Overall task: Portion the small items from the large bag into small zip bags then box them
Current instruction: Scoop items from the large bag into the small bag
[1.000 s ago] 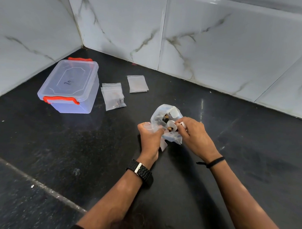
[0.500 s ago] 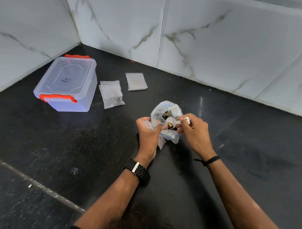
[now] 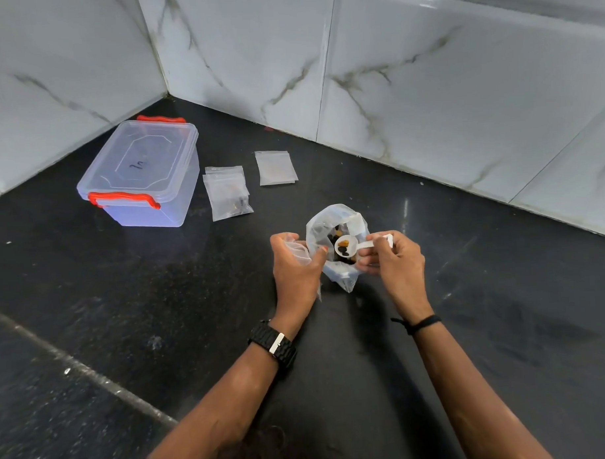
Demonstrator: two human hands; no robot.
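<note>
The large clear bag (image 3: 332, 225) stands open on the black counter, with dark and orange small items inside. My right hand (image 3: 396, 265) pinches the handle of a white scoop (image 3: 346, 246) whose bowl holds a few of those items, just over the bag's mouth. My left hand (image 3: 293, 265) grips a small zip bag (image 3: 296, 252) beside the large bag and its thumb touches the large bag's rim. Filled small zip bags (image 3: 226, 192) lie in a pile further back. The clear box (image 3: 141, 173) with red latches stands shut at the back left.
A flat small zip bag (image 3: 275, 167) lies near the back wall. White marble-look tiles form a corner behind the box. A pale seam (image 3: 76, 369) crosses the black counter at the lower left.
My right hand has drawn the scoop up and to the right, so its loaded bowl now shows at the bag's mouth. The view has shifted slightly.
</note>
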